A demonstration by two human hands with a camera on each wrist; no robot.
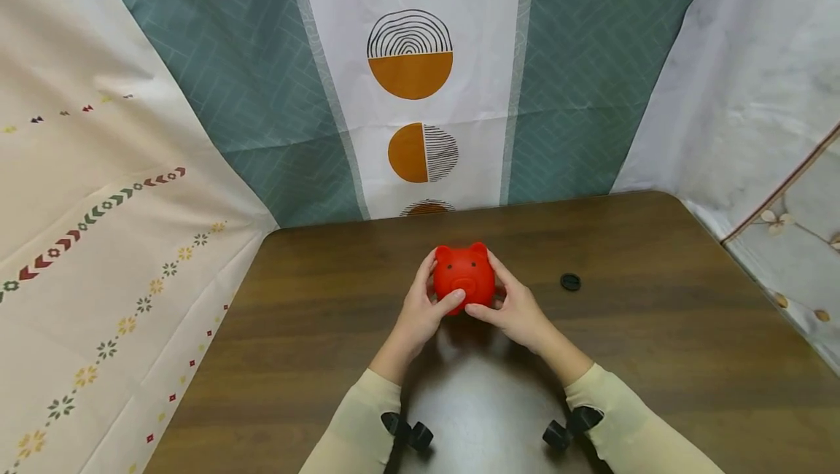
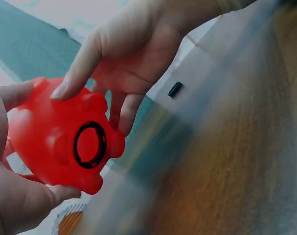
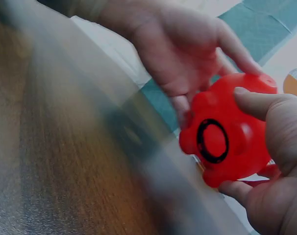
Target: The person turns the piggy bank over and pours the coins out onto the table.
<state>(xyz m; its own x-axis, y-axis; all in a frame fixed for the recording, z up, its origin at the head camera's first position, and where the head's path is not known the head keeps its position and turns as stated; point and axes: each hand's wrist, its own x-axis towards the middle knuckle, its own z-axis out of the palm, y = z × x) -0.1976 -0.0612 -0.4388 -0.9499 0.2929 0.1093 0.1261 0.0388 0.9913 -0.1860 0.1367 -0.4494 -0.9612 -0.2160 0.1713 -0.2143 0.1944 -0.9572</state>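
Note:
A red piggy bank (image 1: 464,277) is held between both hands above the table, its snout and eyes turned toward the head camera. My left hand (image 1: 418,311) grips its left side, with the thumb by the snout. From the other side my right hand (image 1: 514,311) grips it, thumb also near the snout. In the left wrist view, the underside of the piggy bank (image 2: 65,137) shows stubby feet and a black ring (image 2: 90,145) around a round red area. That black ring (image 3: 212,140) also appears in the right wrist view. Some fingertips are hidden behind the piggy bank.
A small round black cap (image 1: 570,282) lies on the wooden table (image 1: 315,328), to the right of the hands. Patterned cloths (image 1: 577,80) hang behind the table and along both sides. Each forearm carries a black wrist camera (image 1: 420,436).

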